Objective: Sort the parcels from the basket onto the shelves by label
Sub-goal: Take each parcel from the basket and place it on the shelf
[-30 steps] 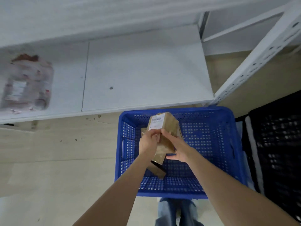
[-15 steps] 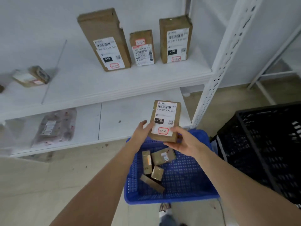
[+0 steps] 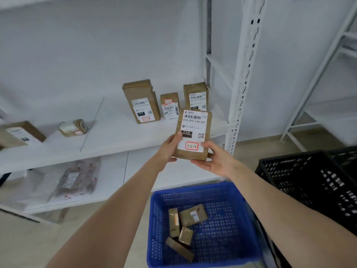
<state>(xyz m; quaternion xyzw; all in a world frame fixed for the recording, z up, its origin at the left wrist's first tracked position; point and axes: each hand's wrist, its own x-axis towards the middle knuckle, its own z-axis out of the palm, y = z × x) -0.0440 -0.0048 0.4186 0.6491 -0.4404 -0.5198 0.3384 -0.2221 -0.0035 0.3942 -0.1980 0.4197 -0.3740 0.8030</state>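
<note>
I hold a brown cardboard parcel (image 3: 195, 130) upright in front of the middle shelf (image 3: 116, 144), its white label facing me with a red-framed handwritten code at the bottom. My left hand (image 3: 170, 147) grips its lower left edge; my right hand (image 3: 214, 159) supports its lower right corner from below. Three labelled parcels (image 3: 142, 101) stand upright at the back of that shelf, just behind the held one. The blue basket (image 3: 239, 219) sits on the floor below my arms with several small brown parcels (image 3: 185, 227) in it.
Two more parcels (image 3: 73, 128) lie at the left on the middle shelf. A plastic-wrapped package (image 3: 77, 178) lies on the bottom shelf. A white perforated upright (image 3: 241, 84) stands right of the held parcel. A black crate (image 3: 313, 184) sits at the right beside the basket.
Both hands have lifted the parcel out of the basket and up to middle-shelf height, turning its label toward me. The view has tilted upward from the basket to the shelves.
</note>
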